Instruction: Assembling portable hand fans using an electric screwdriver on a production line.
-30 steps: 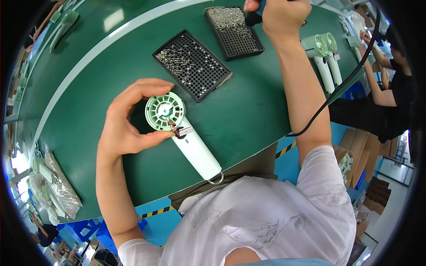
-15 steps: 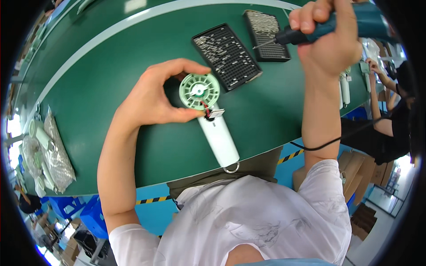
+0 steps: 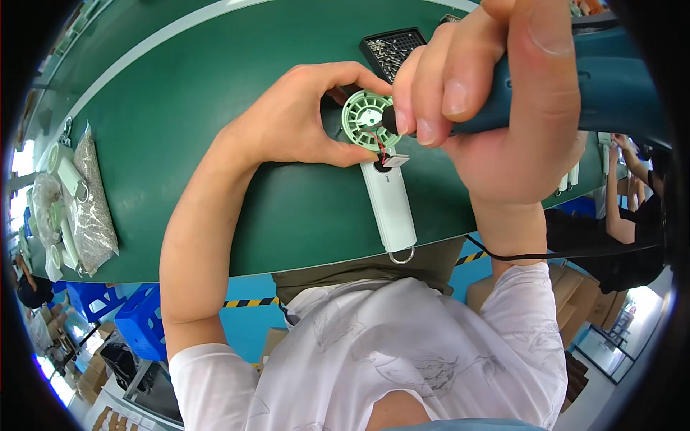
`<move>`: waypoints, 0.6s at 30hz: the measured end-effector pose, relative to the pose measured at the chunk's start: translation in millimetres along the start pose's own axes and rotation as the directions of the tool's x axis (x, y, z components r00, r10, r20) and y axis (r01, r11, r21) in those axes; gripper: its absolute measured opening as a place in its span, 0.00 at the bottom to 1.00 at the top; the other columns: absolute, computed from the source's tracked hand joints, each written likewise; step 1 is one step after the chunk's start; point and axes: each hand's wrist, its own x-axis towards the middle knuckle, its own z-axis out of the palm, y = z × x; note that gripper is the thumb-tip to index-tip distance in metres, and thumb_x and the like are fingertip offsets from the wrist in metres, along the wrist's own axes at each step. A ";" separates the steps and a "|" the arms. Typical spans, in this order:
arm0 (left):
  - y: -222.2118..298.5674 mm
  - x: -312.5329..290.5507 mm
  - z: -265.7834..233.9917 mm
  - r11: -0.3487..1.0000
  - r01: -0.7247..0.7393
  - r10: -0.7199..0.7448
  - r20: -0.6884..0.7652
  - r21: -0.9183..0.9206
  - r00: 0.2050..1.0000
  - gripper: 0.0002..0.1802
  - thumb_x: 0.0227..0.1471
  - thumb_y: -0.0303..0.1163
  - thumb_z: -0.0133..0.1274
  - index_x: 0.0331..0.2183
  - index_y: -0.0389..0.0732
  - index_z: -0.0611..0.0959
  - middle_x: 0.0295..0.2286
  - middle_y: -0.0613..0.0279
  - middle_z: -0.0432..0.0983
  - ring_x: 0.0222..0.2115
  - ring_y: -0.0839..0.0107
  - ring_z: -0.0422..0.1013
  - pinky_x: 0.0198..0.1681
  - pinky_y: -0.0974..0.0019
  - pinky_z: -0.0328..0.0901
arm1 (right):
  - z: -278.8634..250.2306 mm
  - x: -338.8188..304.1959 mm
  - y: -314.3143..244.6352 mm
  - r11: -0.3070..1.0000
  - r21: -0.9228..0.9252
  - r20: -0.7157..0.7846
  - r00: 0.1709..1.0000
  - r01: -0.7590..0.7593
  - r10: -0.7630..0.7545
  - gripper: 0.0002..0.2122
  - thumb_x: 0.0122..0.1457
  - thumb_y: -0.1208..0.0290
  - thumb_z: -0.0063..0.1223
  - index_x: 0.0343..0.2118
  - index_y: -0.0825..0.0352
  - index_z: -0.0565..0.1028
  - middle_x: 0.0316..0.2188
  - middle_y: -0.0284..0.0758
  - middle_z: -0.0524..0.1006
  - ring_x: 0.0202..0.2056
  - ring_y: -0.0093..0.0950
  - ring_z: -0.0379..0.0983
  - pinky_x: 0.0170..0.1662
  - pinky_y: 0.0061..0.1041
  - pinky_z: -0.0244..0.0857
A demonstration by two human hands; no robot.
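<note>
"Where's the fan [image 3: 390, 197]?"
"On my remote feed I have it above the green table [image 3: 165, 151]."
"And the hands?"
"I see the left hand [image 3: 305, 111] grasping its round head [image 3: 358, 127] between thumb and fingers. The right hand [image 3: 514, 129] clenches a teal power screwdriver [image 3: 611, 82], nose at the head; I can't tell if they touch."
"Farther out?"
"A black tray [image 3: 411, 37] of screws [image 3: 388, 54] beyond; a bag [image 3: 93, 208] far left."

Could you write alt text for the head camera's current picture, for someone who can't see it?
A person's left hand grips a fan by its round green head, over a green table, while the right hand points a teal driver at it. Beyond lies a black tray of screws; a filled bag lies far left.
</note>
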 end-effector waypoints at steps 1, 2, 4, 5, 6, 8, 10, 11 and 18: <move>1.2 -0.7 -0.8 1.000 0.001 -0.001 -0.005 -0.001 1.000 0.35 0.34 0.32 0.76 0.48 0.41 0.84 0.39 0.60 0.82 0.38 0.66 0.76 0.48 0.63 0.70 | 3.6 -2.5 1.7 1.000 0.002 0.001 1.000 -0.010 0.010 0.13 0.74 0.61 0.41 0.41 0.64 0.75 0.14 0.28 0.67 0.11 0.25 0.64 0.17 0.29 0.65; 2.2 -1.2 -1.1 1.000 0.010 -0.010 0.001 0.005 1.000 0.34 0.34 0.33 0.76 0.48 0.41 0.84 0.39 0.59 0.82 0.38 0.65 0.76 0.48 0.62 0.71 | 4.5 -3.7 2.4 1.000 0.003 0.002 1.000 -0.020 0.020 0.13 0.74 0.61 0.41 0.41 0.64 0.75 0.14 0.28 0.67 0.11 0.25 0.64 0.17 0.29 0.65; 3.0 -2.1 -1.1 1.000 0.019 -0.019 0.003 0.010 1.000 0.34 0.34 0.33 0.76 0.48 0.42 0.83 0.38 0.59 0.82 0.38 0.64 0.76 0.48 0.61 0.71 | 6.3 -4.9 4.3 0.999 0.006 0.002 0.999 -0.038 0.038 0.13 0.74 0.61 0.41 0.41 0.64 0.75 0.14 0.28 0.67 0.11 0.25 0.64 0.17 0.29 0.65; 3.2 -2.4 -1.0 1.000 0.023 -0.023 0.007 0.015 1.000 0.34 0.34 0.33 0.75 0.48 0.42 0.84 0.38 0.59 0.82 0.38 0.63 0.76 0.48 0.61 0.71 | 7.4 -5.8 4.7 0.999 0.008 0.001 0.999 -0.047 0.047 0.13 0.74 0.61 0.41 0.41 0.64 0.75 0.14 0.28 0.67 0.11 0.25 0.64 0.17 0.29 0.66; 3.5 -2.7 -0.9 0.999 0.028 -0.028 0.010 0.020 1.000 0.33 0.34 0.33 0.75 0.47 0.42 0.84 0.38 0.59 0.82 0.38 0.63 0.76 0.48 0.61 0.71 | 7.7 -6.2 5.0 0.998 0.009 0.001 0.998 -0.056 0.056 0.13 0.74 0.61 0.41 0.41 0.64 0.75 0.14 0.28 0.67 0.11 0.25 0.64 0.17 0.29 0.66; 3.1 -1.3 -0.2 0.999 0.035 -0.035 0.013 0.010 0.999 0.33 0.34 0.34 0.75 0.47 0.42 0.84 0.38 0.59 0.82 0.38 0.63 0.76 0.48 0.61 0.71 | 7.1 -6.0 6.1 0.997 0.012 -0.003 0.997 -0.071 0.071 0.13 0.74 0.61 0.41 0.41 0.64 0.75 0.14 0.29 0.67 0.11 0.25 0.64 0.17 0.29 0.66; 1.9 -0.7 0.0 0.999 0.043 -0.043 0.017 0.001 0.999 0.33 0.34 0.34 0.75 0.47 0.43 0.84 0.38 0.59 0.82 0.38 0.62 0.77 0.48 0.61 0.71 | 6.6 -6.6 7.2 0.996 0.015 -0.007 0.996 -0.087 0.087 0.13 0.74 0.61 0.41 0.42 0.64 0.75 0.14 0.29 0.67 0.11 0.25 0.64 0.17 0.29 0.66; 0.8 -0.7 0.3 1.000 0.024 -0.024 0.008 -0.001 1.000 0.33 0.34 0.34 0.75 0.47 0.43 0.84 0.38 0.59 0.82 0.38 0.62 0.77 0.48 0.61 0.71 | 6.1 -6.9 7.9 0.995 0.018 -0.009 0.995 -0.095 0.095 0.13 0.74 0.61 0.41 0.42 0.64 0.75 0.14 0.29 0.67 0.11 0.26 0.64 0.17 0.29 0.66; -2.2 -0.7 2.5 1.000 -0.015 0.014 -0.023 -0.026 1.000 0.33 0.34 0.34 0.75 0.47 0.42 0.84 0.38 0.60 0.82 0.38 0.63 0.77 0.47 0.61 0.71 | 2.0 -10.0 8.9 0.989 0.032 -0.028 0.989 -0.147 0.148 0.13 0.74 0.61 0.41 0.42 0.65 0.75 0.14 0.30 0.67 0.11 0.26 0.65 0.17 0.30 0.66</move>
